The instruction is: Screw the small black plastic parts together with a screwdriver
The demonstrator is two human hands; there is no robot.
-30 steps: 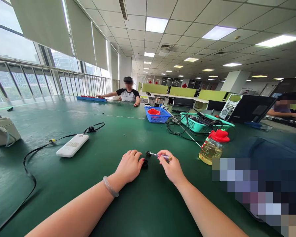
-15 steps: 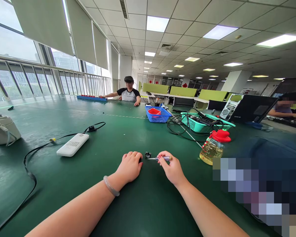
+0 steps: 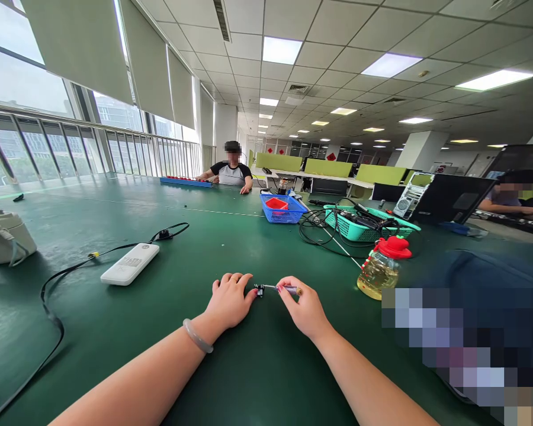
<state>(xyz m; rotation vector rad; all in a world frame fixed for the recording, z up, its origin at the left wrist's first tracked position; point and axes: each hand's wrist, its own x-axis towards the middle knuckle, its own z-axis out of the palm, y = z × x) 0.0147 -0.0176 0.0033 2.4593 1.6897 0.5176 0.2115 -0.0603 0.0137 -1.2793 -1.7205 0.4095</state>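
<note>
A small black part with metal bits (image 3: 260, 290) lies on the green table. My left hand (image 3: 231, 300) rests palm down beside it, fingers spread, thumb touching the part's left side. In my right hand (image 3: 304, 307) is a slim screwdriver (image 3: 295, 290) with a see-through purplish handle, pinched between thumb and fingers. Its metal shaft points left and its tip meets the black part, though the exact contact is too small to make out.
A white power bank (image 3: 131, 264) and a black cable (image 3: 55, 278) lie to the left. On the right stand a red-lidded bottle (image 3: 379, 272), a green basket (image 3: 350, 228) of cables and a blue basket (image 3: 284, 212). Across the table, a person sits by a blue tray (image 3: 186, 181).
The black part now sits slightly lower and further left, against my left thumb. My right hand has shifted left with the screwdriver. The far blue tray has moved right, the person's arm drawn in.
</note>
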